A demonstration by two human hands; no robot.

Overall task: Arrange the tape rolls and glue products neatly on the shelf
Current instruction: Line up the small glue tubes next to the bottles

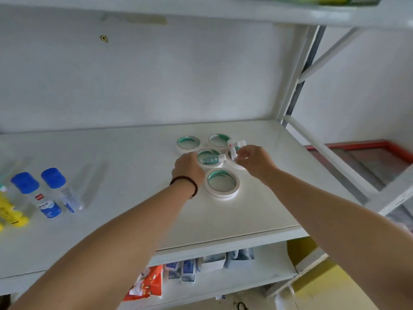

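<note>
The fingers of the right hand (254,161) are pinched around a few small white glue tubes (235,147), held just above the rightmost tape roll. The left hand (189,167) curls against the rim of the middle tape roll; its fingertips are hidden behind the knuckles, so I cannot tell whether they grip it or only press on it.

The wide white metal shelf board (111,220) carries everything. At its left stand two clear glue bottles with blue caps (42,193), and just beside them, at the frame edge, yellow glue bottles (11,213). Well apart, toward the right, five flat white tape rolls with green inner cores lie clustered: the middle tape roll (209,158), two behind it, one to its right under the right hand, and the nearest tape roll (222,184) in front. Inside the middle roll's hole lies another small white tube with a green label (211,159).

The rolls look light and stiff; pinching across the rim, or hooking a finger through the core, should lift them safely. The tubes appear light, smooth and likely slippery, so they are best taken around the body, not the cap, one or two together.
</note>
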